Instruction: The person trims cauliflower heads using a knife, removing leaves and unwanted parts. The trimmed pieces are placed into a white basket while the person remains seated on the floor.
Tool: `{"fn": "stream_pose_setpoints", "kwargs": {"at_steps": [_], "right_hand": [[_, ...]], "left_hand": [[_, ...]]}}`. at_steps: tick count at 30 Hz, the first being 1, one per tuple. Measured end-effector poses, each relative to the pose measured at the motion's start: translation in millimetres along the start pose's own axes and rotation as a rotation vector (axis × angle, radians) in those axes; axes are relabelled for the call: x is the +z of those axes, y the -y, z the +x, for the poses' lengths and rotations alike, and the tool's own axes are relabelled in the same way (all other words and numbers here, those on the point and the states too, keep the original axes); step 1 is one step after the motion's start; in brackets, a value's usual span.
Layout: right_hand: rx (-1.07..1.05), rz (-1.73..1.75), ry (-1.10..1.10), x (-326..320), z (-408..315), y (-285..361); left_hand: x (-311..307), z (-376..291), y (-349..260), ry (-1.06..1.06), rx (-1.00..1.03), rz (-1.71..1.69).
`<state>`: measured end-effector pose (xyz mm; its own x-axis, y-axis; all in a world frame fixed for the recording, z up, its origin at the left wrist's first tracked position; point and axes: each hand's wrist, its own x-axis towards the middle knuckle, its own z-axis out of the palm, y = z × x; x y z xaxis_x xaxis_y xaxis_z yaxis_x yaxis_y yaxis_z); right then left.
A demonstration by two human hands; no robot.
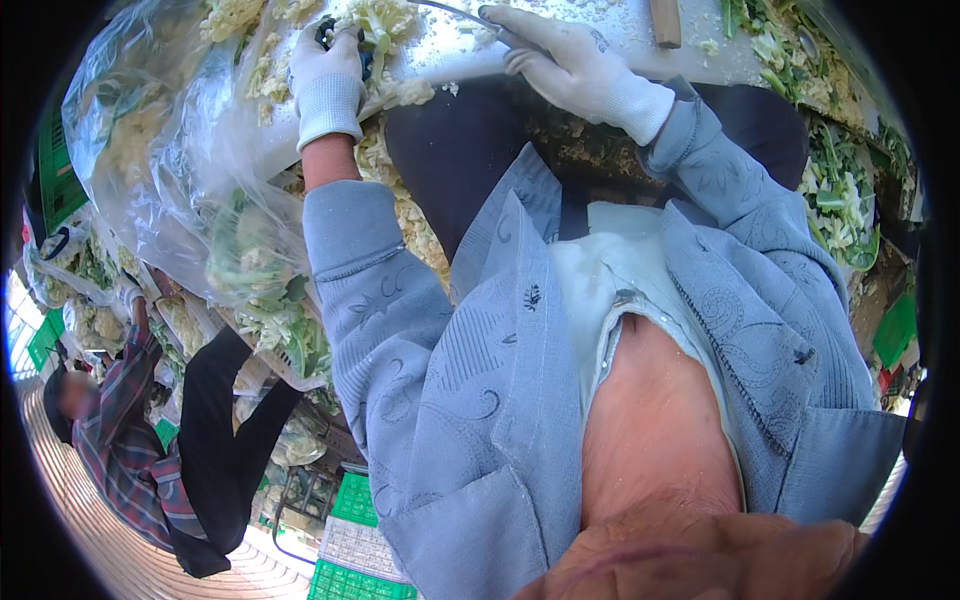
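Note:
My left hand point(328, 82), in a white knit glove, is at the top left of centre, its fingers curled against a piece of cauliflower point(382, 26) with pale stalks. Something dark shows at its fingertips; what it is cannot be made out. My right hand point(562, 64), gloved alike, grips a knife whose thin metal blade point(454, 10) points left towards the cauliflower. Part of the knife is hidden by the fingers. Both hands are over a white work surface point(480, 64) strewn with cauliflower crumbs. A loose floret point(405, 94) lies at its near edge.
Clear plastic bags point(180, 150) of cauliflower bulge at the left. A wooden handle point(665, 22) rests on the surface at the top right. Leaf trimmings point(836, 191) are heaped at the right. Another person point(131, 465) works at the far left, near green crates point(356, 499).

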<state>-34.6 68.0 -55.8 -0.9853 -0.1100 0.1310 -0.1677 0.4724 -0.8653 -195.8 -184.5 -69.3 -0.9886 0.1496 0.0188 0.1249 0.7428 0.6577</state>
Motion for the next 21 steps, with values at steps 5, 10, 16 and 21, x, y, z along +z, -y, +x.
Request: {"fn": "stream_pose_setpoints", "kwargs": {"at_steps": [5,10,16,21], "right_hand": [[0.01,-0.066,0.043,11.7,10.0,7.7],[0.017,-0.05,0.061,23.2,15.4,2.8],[0.059,-0.058,0.103,24.3,25.6,2.4],[0.057,-0.006,0.061,22.7,23.7,5.7]], "left_hand": [[11.8,-4.1,-2.9,-0.063,-0.055,0.125],[10.7,-2.2,-25.0,0.006,-0.166,0.08],[5.4,-7.7,-49.7,0.0,-0.204,0.209],[11.0,-5.6,-34.1,-0.008,-0.158,0.152]]}}
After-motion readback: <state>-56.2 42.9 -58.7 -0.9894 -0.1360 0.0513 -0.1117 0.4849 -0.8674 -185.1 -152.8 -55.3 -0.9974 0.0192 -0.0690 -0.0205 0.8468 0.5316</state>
